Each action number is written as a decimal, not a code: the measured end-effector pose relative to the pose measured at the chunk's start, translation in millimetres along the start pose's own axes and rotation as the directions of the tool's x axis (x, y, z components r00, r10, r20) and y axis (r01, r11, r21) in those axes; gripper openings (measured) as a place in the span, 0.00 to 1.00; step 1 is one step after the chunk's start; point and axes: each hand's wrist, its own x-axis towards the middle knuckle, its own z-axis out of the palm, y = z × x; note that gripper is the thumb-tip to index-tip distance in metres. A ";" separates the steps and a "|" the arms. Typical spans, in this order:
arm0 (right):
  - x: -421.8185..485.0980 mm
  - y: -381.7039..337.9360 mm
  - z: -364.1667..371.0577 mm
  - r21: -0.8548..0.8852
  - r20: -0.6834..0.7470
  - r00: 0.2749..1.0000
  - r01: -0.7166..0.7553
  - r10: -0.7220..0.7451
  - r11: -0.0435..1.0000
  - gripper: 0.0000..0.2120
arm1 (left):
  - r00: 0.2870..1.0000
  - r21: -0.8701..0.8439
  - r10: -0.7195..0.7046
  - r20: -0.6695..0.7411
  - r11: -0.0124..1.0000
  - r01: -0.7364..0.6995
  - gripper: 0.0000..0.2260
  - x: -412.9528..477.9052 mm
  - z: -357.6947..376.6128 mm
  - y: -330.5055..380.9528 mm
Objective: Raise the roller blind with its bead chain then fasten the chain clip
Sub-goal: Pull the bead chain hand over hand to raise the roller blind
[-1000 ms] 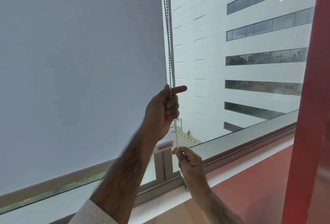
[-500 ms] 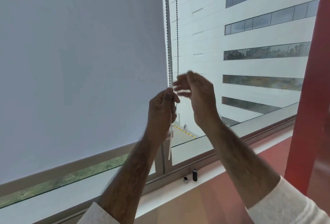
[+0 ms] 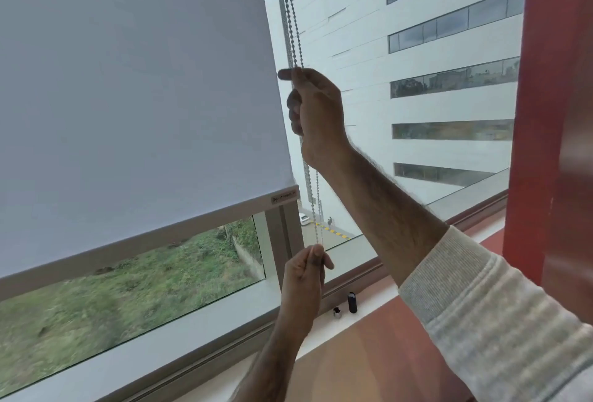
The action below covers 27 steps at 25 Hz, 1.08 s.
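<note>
A pale grey roller blind [image 3: 128,97] covers most of the left window pane; its bottom bar [image 3: 154,233] hangs a little above the sill, with grass visible beneath. The bead chain [image 3: 292,13] drops in two strands along the blind's right edge. My right hand [image 3: 316,113] is up high, fingers closed around the chain. My left hand [image 3: 305,276] is lower, just above the sill, pinching the chain between thumb and fingers. A small black clip [image 3: 352,302] and a small round silver piece [image 3: 337,312] sit on the window sill [image 3: 372,300] just right of my left hand.
A red pillar [image 3: 558,113] stands at the right edge. A red-brown ledge surface [image 3: 369,356] runs below the white sill. A grey window mullion [image 3: 285,234] stands behind the chain. Through the glass is a white building.
My left hand has gone down from chest height to the sill with the chain. My right hand has closed on the chain up high. The blind's bottom bar sits higher, showing more grass.
</note>
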 end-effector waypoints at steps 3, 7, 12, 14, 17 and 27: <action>-5.4 1.4 -1.0 -0.062 -0.014 0.993 0.119 -0.120 0.991 0.12 | 0.999 0.010 -0.022 0.034 1.000 0.022 0.21 2.9 -8.4 1.2; -9.0 1.8 -5.8 -0.099 -0.018 0.975 0.219 -0.221 0.971 0.14 | 0.991 0.123 -0.078 0.105 0.990 0.065 0.18 21.7 -16.1 23.5; -48.9 43.1 -32.6 -0.225 -0.045 0.985 0.155 -0.169 0.962 0.12 | 1.000 -0.161 0.008 -0.002 0.987 -0.009 0.19 75.1 -25.9 90.6; -72.5 67.2 -48.4 -0.239 -0.043 0.992 0.102 -0.116 0.966 0.12 | 0.996 -0.302 0.077 0.050 0.952 -0.058 0.20 93.5 -25.8 121.0; -101.9 95.8 -70.2 -0.293 -0.049 0.998 0.033 -0.049 0.955 0.12 | 0.975 -0.370 0.136 0.176 0.927 -0.063 0.20 113.0 -20.0 157.3; -147.8 124.8 -105.2 -0.367 -0.043 0.997 -0.072 0.060 0.928 0.12 | 0.966 -0.413 0.139 0.217 0.910 -0.038 0.12 137.8 -1.9 183.1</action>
